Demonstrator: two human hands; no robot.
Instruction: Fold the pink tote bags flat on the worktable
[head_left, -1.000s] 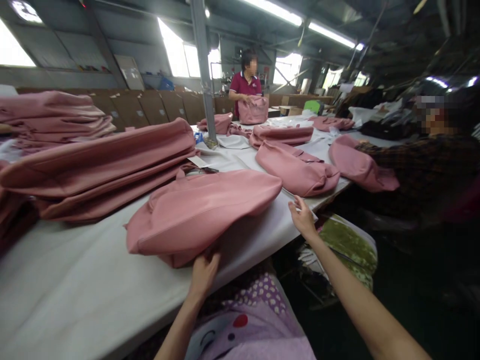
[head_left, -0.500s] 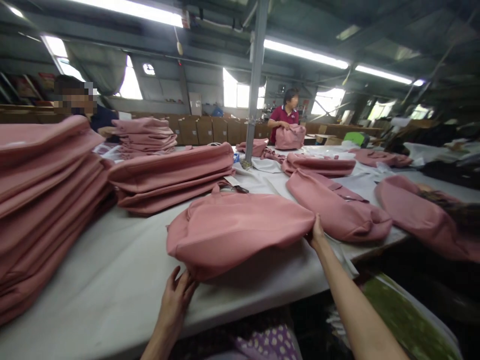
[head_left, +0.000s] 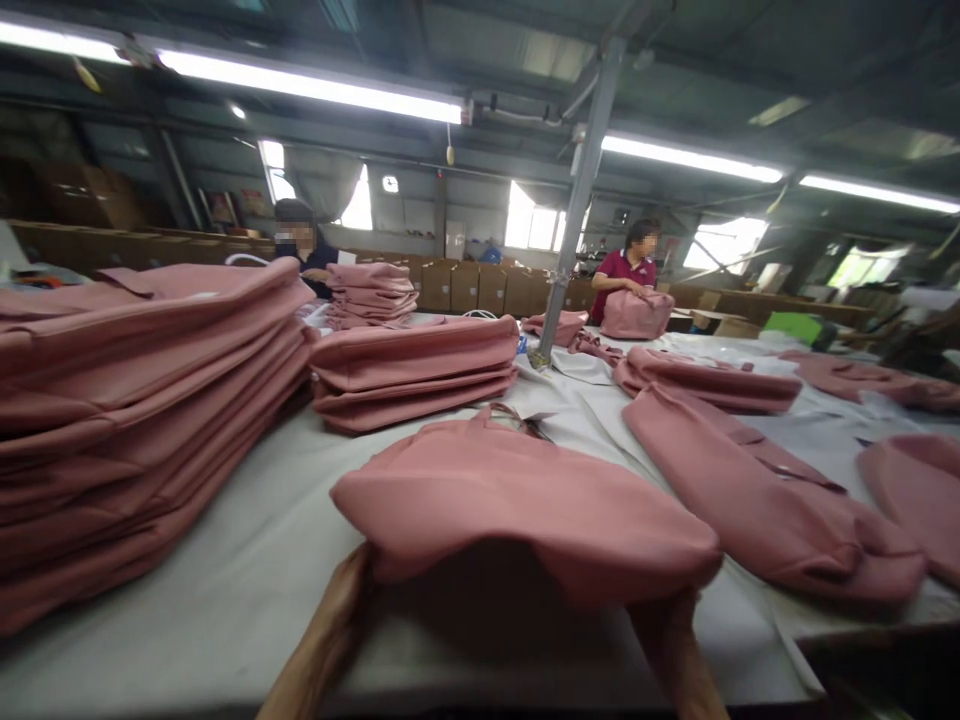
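Observation:
A pink, smooth, leather-like bag (head_left: 525,490) is held up at its two ends above the white-covered table (head_left: 255,590). Under its left end is my left hand (head_left: 351,590), the fingers tucked out of sight behind the material. My right hand (head_left: 666,615) grips the right end from below, its fingers mostly hidden too. The bag's near edge arches upward in the middle, leaving a dark gap beneath it. At its far side a small strap and a tag stick up, partly hidden.
A tall stack of pink bags (head_left: 142,430) stands at left, with a lower stack (head_left: 412,375) behind. Another pink bag (head_left: 757,500) lies at right. A metal post (head_left: 581,200) rises from the table. Two co-workers, one in a maroon shirt (head_left: 619,270), stand across it.
The held bag's near edge has lifted and arched. My right hand has gone from the bag's side to underneath its right end. The view has turned left, so surroundings appear further right.

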